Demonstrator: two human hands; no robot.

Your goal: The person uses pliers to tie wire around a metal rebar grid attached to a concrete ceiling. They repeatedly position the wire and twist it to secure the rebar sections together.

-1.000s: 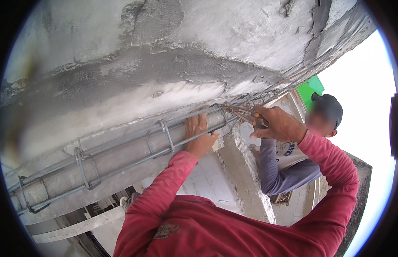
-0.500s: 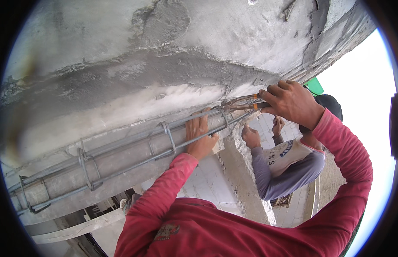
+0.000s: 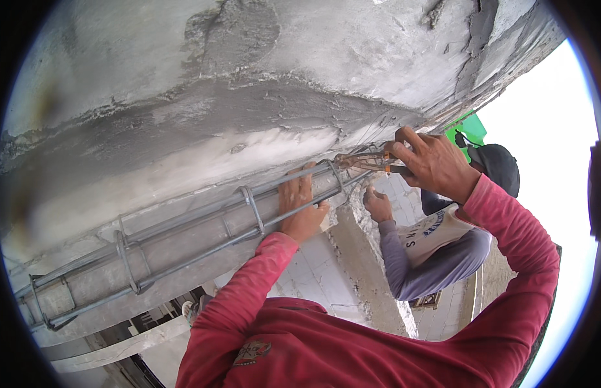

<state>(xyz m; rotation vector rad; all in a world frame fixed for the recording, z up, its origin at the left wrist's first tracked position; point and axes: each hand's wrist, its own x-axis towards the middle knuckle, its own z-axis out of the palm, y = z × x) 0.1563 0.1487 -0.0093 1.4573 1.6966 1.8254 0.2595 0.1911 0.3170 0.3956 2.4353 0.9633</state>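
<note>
My left hand [image 3: 302,210] reaches through a steel rebar cage [image 3: 200,257], its fingers bent around the bars and against the concrete behind. In my right hand [image 3: 436,163] is a pair of pincers [image 3: 365,165] with black and orange handles. The pincers' rusty jaws meet the cage near its right-end stirrup [image 3: 336,176]; what lies between them is too small to make out. Thin wire strands stand up above the jaws. More stirrups [image 3: 125,258] ring the long bars further left.
Behind the cage rises a rough, partly plastered concrete wall [image 3: 262,116]. At the right, below my right arm, a co-worker [image 3: 430,246] in a dark cap has one hand [image 3: 378,205] raised near a concrete ledge [image 3: 362,271]. A green object [image 3: 470,131] shows behind the cap.
My right hand and the pincer handles have dipped slightly, with the jaws still at the cage's end. The co-worker's second hand has dropped out of sight. My left hand stays put.
</note>
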